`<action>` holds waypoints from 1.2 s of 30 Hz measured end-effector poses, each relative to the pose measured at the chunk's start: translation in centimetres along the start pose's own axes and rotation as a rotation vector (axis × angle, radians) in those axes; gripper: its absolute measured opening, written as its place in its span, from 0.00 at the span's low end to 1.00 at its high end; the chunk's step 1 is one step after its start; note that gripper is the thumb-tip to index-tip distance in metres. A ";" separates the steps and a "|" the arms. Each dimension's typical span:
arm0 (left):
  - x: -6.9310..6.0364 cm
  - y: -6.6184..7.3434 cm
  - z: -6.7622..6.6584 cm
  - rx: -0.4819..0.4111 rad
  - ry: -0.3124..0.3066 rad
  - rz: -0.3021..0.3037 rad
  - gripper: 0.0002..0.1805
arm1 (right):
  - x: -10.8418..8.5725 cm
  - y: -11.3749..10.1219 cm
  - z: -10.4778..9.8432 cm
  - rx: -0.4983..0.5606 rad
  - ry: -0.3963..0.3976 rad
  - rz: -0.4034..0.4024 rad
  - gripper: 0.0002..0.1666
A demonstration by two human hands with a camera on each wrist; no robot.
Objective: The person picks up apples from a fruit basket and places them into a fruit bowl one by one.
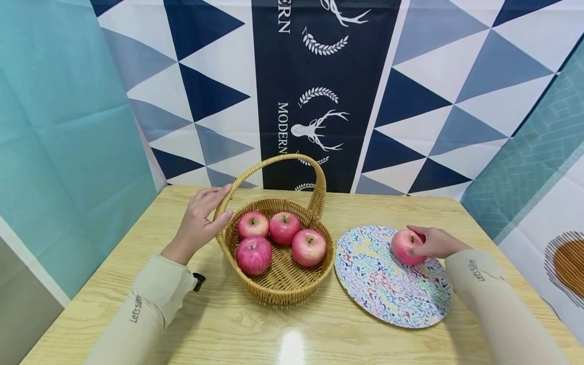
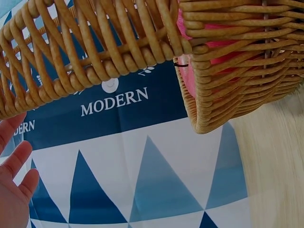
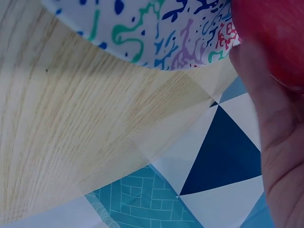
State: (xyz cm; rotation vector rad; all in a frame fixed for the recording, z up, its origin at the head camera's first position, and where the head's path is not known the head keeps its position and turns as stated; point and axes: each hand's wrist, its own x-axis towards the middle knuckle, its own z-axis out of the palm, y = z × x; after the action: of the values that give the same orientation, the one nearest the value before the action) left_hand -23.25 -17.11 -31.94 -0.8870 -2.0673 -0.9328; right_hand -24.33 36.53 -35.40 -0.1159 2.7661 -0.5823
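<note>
My right hand (image 1: 435, 243) grips a red apple (image 1: 405, 246) over the far right part of a round, flat, squiggle-patterned board (image 1: 383, 289). The right wrist view shows the same apple (image 3: 280, 38) at its upper right, with the fingers partly hidden. Whether this apple touches the board cannot be told. On the left, my left hand (image 1: 203, 215) is at the arched handle of a wicker basket (image 1: 278, 294), its fingers extended. In the left wrist view, fingertips of the left hand (image 2: 16, 175) come up to the handle's edge. Several apples (image 1: 308, 248) lie inside the basket.
Basket and board stand side by side on a light wooden table (image 1: 237, 334). Behind it hangs a cloth (image 1: 219, 91) with triangles and deer heads. A teal cloth (image 1: 68, 126) hangs at the left, and another patterned cloth (image 1: 538, 152) at the right.
</note>
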 end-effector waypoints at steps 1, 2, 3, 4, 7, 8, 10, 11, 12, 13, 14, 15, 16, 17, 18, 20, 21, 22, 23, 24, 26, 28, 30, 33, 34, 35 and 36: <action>0.0 0.0 0.0 -0.002 0.002 -0.003 0.28 | 0.0 0.0 0.0 0.000 0.000 -0.001 0.63; 0.0 0.1 0.0 -0.003 0.002 -0.005 0.28 | 0.0 0.0 0.0 -0.002 0.002 -0.003 0.63; 0.0 0.1 0.0 -0.005 0.004 -0.007 0.28 | 0.0 0.1 0.0 -0.005 0.007 -0.006 0.63; 0.0 0.1 0.0 -0.006 0.005 -0.007 0.28 | 0.0 0.1 0.0 -0.006 0.013 -0.013 0.62; 0.0 0.1 0.0 -0.012 0.010 -0.008 0.27 | 0.0 0.3 0.0 -0.002 0.035 -0.041 0.59; 0.0 0.1 0.1 -0.012 0.011 -0.008 0.28 | 0.0 0.3 -0.1 -0.003 0.044 -0.052 0.57; 0.0 0.1 0.1 -0.014 0.015 -0.005 0.28 | -0.2 0.3 -0.1 -0.002 0.061 -0.073 0.55; 0.0 0.1 0.1 -0.014 0.015 -0.005 0.28 | -0.2 0.3 -0.2 0.001 0.070 -0.077 0.54; 0.0 0.1 0.1 -0.014 0.015 -0.007 0.28 | -0.2 0.3 -0.3 0.003 0.079 -0.077 0.54; 0.0 0.1 0.1 -0.014 0.014 -0.008 0.28 | -0.3 0.2 -0.3 0.006 0.083 -0.076 0.54; 0.0 0.1 0.1 -0.014 0.013 -0.010 0.28 | -0.3 0.1 -0.4 0.008 0.092 -0.073 0.54; 0.0 0.1 0.1 -0.014 0.013 -0.012 0.28 | -0.4 0.1 -0.4 0.012 0.098 -0.068 0.54; 0.0 0.1 0.1 -0.013 0.011 -0.015 0.28 | -0.4 0.0 -0.5 0.014 0.109 -0.064 0.54; 0.0 0.2 0.1 -0.014 0.010 -0.019 0.28 | -0.4 -0.1 -0.5 0.015 0.117 -0.062 0.54; 0.0 0.2 0.1 -0.014 0.009 -0.022 0.28 | -0.5 -0.2 -0.5 0.016 0.126 -0.065 0.54; -0.1 0.2 0.1 -0.013 0.008 -0.027 0.28 | -0.5 -0.4 -0.5 0.016 0.146 -0.076 0.53; 0.0 0.2 0.1 -0.011 0.007 -0.029 0.28 | -0.5 -0.4 -0.5 0.016 0.155 -0.084 0.53; 0.0 0.3 0.1 -0.009 0.007 -0.030 0.28 | -0.5 -0.6 -0.5 0.015 0.166 -0.094 0.53; 0.0 0.3 0.1 -0.006 0.006 -0.029 0.28 | -0.4 -0.6 -0.5 0.015 0.174 -0.101 0.53; 0.0 0.3 0.1 -0.004 0.006 -0.028 0.28 | -0.4 -0.8 -0.4 0.019 0.185 -0.110 0.53; 0.0 0.3 0.0 -0.001 0.004 -0.031 0.29 | -0.5 -1.0 -0.3 0.032 0.198 -0.127 0.52; 0.0 0.3 0.0 -0.001 0.003 -0.033 0.29 | -0.5 -1.2 -0.1 0.049 0.208 -0.152 0.52; 0.0 0.4 0.0 -0.004 0.002 -0.038 0.29 | -0.4 -1.5 0.1 0.069 0.213 -0.183 0.51; 0.0 0.4 0.0 -0.008 0.000 -0.038 0.29 | -0.4 -2.1 0.3 0.084 0.217 -0.220 0.49; 0.0 0.4 0.0 -0.010 -0.001 -0.037 0.29 | -0.4 -2.2 0.3 0.086 0.219 -0.227 0.49; 0.0 0.4 0.0 -0.012 -0.002 -0.037 0.29 | -0.3 -2.4 0.3 0.087 0.219 -0.232 0.49; 0.0 0.4 0.0 -0.015 -0.002 -0.038 0.29 | -0.3 -2.6 0.3 0.088 0.219 -0.234 0.49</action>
State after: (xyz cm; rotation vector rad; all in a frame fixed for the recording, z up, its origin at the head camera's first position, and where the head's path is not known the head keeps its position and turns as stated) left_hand -22.96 -16.94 -31.77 -0.8599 -2.0877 -0.9686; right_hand -23.89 34.10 -34.56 -0.3812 2.9539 -0.8206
